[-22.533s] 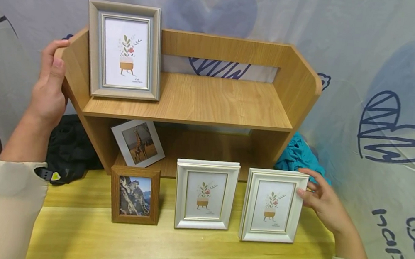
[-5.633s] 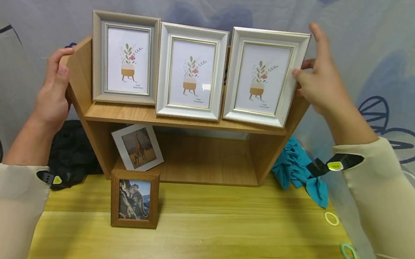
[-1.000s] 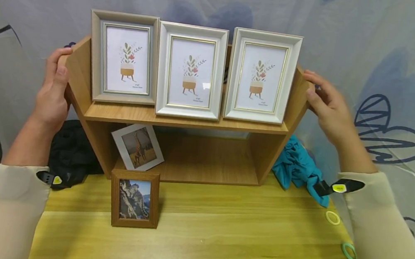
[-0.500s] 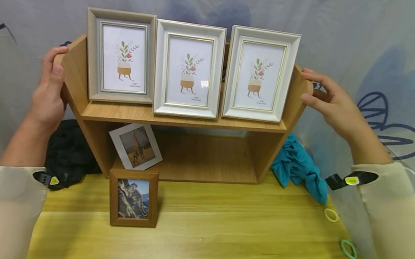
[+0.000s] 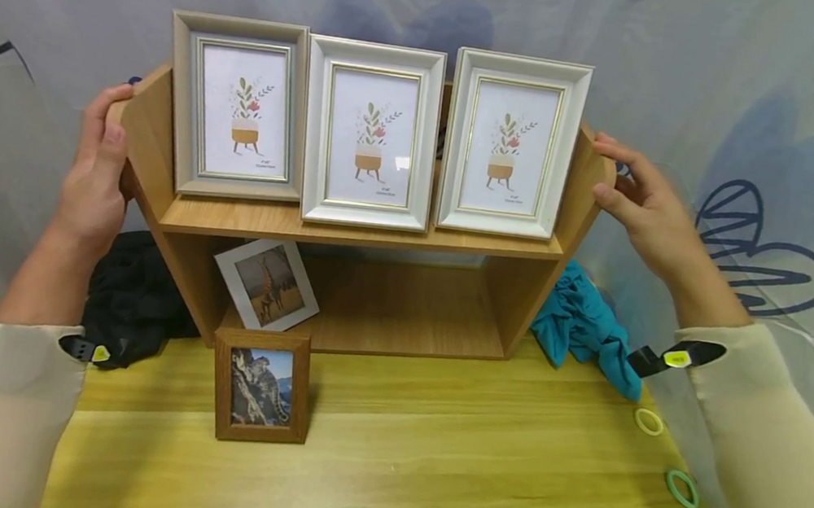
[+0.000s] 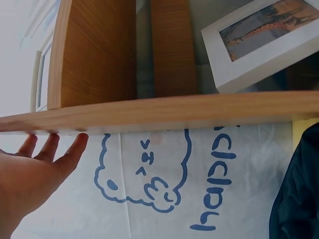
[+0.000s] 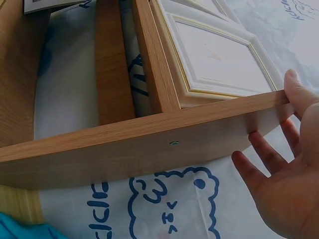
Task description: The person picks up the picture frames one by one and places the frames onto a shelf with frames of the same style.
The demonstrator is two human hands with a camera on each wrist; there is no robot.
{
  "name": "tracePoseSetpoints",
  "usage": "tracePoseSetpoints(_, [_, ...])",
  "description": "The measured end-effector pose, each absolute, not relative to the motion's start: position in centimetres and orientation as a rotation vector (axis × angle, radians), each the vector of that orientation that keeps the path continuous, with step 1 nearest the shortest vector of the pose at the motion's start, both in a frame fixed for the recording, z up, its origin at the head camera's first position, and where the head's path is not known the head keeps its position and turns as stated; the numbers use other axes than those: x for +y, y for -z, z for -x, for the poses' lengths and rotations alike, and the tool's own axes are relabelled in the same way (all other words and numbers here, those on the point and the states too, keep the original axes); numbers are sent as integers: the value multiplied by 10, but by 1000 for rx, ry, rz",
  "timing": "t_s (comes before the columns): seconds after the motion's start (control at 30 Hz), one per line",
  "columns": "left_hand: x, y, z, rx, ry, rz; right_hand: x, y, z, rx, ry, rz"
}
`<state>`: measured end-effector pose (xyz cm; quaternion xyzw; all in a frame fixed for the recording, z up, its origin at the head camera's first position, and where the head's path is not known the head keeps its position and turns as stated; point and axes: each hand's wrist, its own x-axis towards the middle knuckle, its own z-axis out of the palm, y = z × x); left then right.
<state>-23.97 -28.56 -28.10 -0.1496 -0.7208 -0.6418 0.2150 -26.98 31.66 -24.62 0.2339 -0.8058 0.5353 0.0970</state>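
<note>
A two-tier wooden shelf (image 5: 401, 315) stands on the table. My left hand (image 5: 90, 187) grips its left side panel near the top, thumb at the front edge and fingers (image 6: 74, 152) against the outer face. On the right panel my right hand (image 5: 649, 216) holds the upper edge, thumb on the rim and fingers (image 7: 266, 154) on the outer side. Three picture frames line the upper tier: a beige one (image 5: 244, 111), a white one (image 5: 372, 132) and another white one (image 5: 512, 141) by the right panel. Each shows a potted-plant print.
A white giraffe-photo frame (image 5: 267, 283) leans tilted at the lower tier's left. Before it, a brown snow-leopard frame (image 5: 262, 387) stands on the yellow table (image 5: 431, 461). Black cloth (image 5: 133, 301) lies left, teal cloth (image 5: 581, 316) right, with yellow (image 5: 648, 422) and green rings (image 5: 682, 488) near the right edge.
Since the oldest frame, both white flower frames have gone from the table to the upper tier. My right hand has moved off the right frame onto the side panel; the left hand stays put.
</note>
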Motion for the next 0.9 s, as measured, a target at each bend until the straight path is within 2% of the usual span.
tracePoseSetpoints(0.17, [-291,283,228,-2247,1537,283,316,250,272,-2321,-1659,-748])
tracePoseSetpoints(0.27, [-295,292,218,-2267,1466,367,316,251,272,-2284,-1700,-774])
tracePoseSetpoints(0.4, [-297,311,202,-2257,1365,429,316,253,273,-2238,-1735,-805])
tracePoseSetpoints(0.7, [-287,363,154,-2277,1247,121,311,259,274,-2180,-1793,-813])
tracePoseSetpoints(0.9, [-276,391,135,-2294,1317,135,310,262,275,-2146,-1845,-783])
